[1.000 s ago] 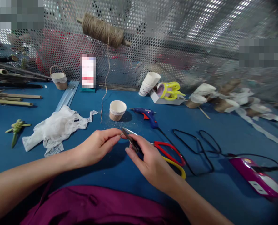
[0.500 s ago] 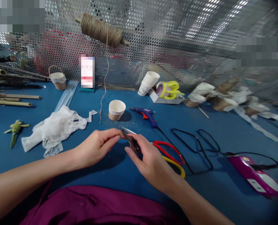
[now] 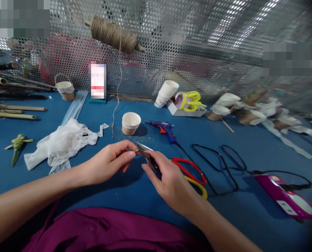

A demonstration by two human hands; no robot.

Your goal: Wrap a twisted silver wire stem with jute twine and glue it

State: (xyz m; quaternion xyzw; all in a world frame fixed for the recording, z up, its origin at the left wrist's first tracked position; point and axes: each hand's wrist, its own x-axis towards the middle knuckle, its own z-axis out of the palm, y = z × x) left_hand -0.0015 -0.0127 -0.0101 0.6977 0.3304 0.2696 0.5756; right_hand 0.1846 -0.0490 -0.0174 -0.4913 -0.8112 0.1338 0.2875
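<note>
Dark pliers [image 3: 148, 158] are gripped in my right hand [image 3: 169, 176], their jaws pointing up and left. My left hand [image 3: 116, 159] has its thumb and forefinger bent around the tip of those jaws. A thin, wire-like piece [image 3: 137, 151] shows there, too small to make out fully. Scissors with one red and one yellow handle [image 3: 190, 169] lie partly behind my right hand, a silver blade showing past the pliers. Just beyond my hands stands a small paper cup [image 3: 131, 124] with a brown wrapped base. To its right rests a blue glue gun [image 3: 165, 128].
Crumpled white lace [image 3: 66, 140] lies left, near a small green plant figure [image 3: 18, 147]. A twine spool [image 3: 114, 34] hangs on the perforated panel, its loose end trailing down. Black cable [image 3: 224, 164] leads to a purple power strip [image 3: 284, 196]. Stacked cups [image 3: 167, 92] stand behind.
My left thumb and fingers have loosened and shifted slightly at the jaw tips, the forefinger lifting a little. My right hand and the pliers stay almost in place.
</note>
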